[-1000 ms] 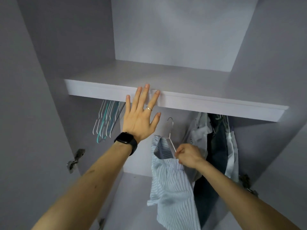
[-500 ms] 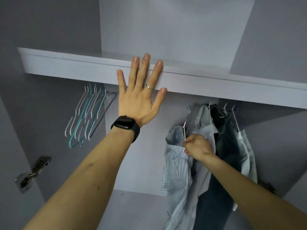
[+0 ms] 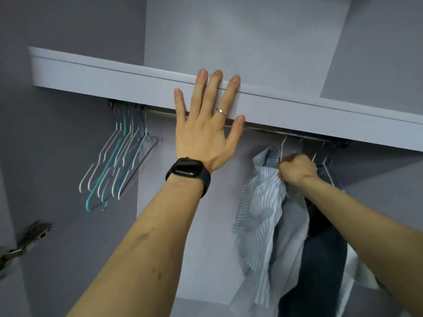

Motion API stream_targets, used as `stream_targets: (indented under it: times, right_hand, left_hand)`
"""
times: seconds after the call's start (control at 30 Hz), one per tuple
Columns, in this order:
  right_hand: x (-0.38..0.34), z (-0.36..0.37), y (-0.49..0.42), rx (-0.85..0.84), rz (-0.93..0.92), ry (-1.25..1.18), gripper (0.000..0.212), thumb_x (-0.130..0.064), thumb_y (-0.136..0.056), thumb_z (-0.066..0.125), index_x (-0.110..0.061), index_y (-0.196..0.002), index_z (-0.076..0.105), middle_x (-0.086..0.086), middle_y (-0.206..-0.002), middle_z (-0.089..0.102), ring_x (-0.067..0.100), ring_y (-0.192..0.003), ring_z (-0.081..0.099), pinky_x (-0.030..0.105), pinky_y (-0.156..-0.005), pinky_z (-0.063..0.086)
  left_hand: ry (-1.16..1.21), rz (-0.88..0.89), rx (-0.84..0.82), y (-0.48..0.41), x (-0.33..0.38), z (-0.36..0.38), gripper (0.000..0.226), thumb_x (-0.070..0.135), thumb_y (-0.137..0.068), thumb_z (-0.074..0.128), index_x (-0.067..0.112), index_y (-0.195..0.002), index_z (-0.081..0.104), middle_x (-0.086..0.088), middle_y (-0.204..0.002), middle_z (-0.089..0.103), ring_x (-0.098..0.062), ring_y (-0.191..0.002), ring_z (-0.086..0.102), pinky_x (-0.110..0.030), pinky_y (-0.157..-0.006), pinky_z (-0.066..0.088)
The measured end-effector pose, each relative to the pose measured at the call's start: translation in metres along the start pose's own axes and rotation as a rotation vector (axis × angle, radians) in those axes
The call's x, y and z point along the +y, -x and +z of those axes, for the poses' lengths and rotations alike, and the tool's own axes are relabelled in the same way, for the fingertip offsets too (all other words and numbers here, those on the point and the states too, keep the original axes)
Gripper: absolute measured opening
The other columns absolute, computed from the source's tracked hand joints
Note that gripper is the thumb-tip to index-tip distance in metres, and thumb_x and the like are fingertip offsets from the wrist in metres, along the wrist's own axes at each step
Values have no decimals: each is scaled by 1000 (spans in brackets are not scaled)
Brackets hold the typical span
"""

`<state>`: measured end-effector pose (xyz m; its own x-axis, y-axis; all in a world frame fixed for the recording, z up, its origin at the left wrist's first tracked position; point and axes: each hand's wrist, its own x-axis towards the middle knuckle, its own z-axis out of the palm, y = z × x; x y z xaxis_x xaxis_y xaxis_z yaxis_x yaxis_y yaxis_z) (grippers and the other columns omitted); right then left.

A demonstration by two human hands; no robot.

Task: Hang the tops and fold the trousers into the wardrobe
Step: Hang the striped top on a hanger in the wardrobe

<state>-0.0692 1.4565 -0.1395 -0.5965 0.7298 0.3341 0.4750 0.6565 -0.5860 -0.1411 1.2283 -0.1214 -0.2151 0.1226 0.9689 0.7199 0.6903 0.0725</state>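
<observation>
Both forearms reach up into the wardrobe from the lower edge of the view, the left one wearing a black watch (image 3: 186, 169). The left hand (image 3: 203, 133) lies flat with its fingers spread, a ring (image 3: 221, 111) on one of them, pressing the front edge of the shelf (image 3: 114, 78) near its middle, fingertips at the top edge. The right hand (image 3: 296, 170) is curled, pinching the bunched collar of the striped shirt (image 3: 263, 202) where the thin wire hanger (image 3: 282, 147) rises to the rail (image 3: 270, 128); whether the hook sits on the rail I cannot tell. The shirt hangs crumpled just below the rail toward its right end, touching a pale grey top (image 3: 294, 225) and a dark garment (image 3: 320, 259) packed beside it. At the rail's left end hang empty hangers (image 3: 119, 161), white and teal. Between them and the clothes a bare stretch of rail runs, partly hidden by the left hand. A metal hinge (image 3: 29, 239) juts from the left wall.
</observation>
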Motion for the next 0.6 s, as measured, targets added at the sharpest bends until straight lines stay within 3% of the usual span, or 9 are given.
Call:
stream_targets:
  times: [0.1,0.23,0.4,0.6]
  right_hand:
    - [1,13,-18,-22,40,33,26,-16,-90,55,1,-103,71,17,-110,70,34,-105,65,28,-78,46]
    - [31,36,-26,22,172,-12,38,-18,-94,54,1,-127,58,25,-131,60,41,-118,59,40,-95,48]
    - [53,27,-47,131,233,1,44,-20,-97,56,7,-131,53,28,-134,58,44,-123,56,45,-98,47]
    - [51,51,-39,98,134,16,44,-17,-95,52,-6,-138,53,22,-131,62,43,-116,59,39,-95,47]
  left_hand:
    - [5,1,10,0,-1,0,63,52,-101,33,30,-159,20,0,-166,18,-22,-155,5,-58,-121,0]
    - [13,8,21,-1,-2,0,63,51,-101,35,31,-159,21,1,-165,20,-22,-155,6,-58,-121,0]
    - [12,12,44,-3,-3,5,63,52,-101,34,31,-159,22,0,-165,21,-23,-155,8,-59,-121,3]
    - [4,2,70,-2,-2,10,63,51,-101,35,28,-158,26,-2,-165,23,-25,-154,12,-61,-121,3]
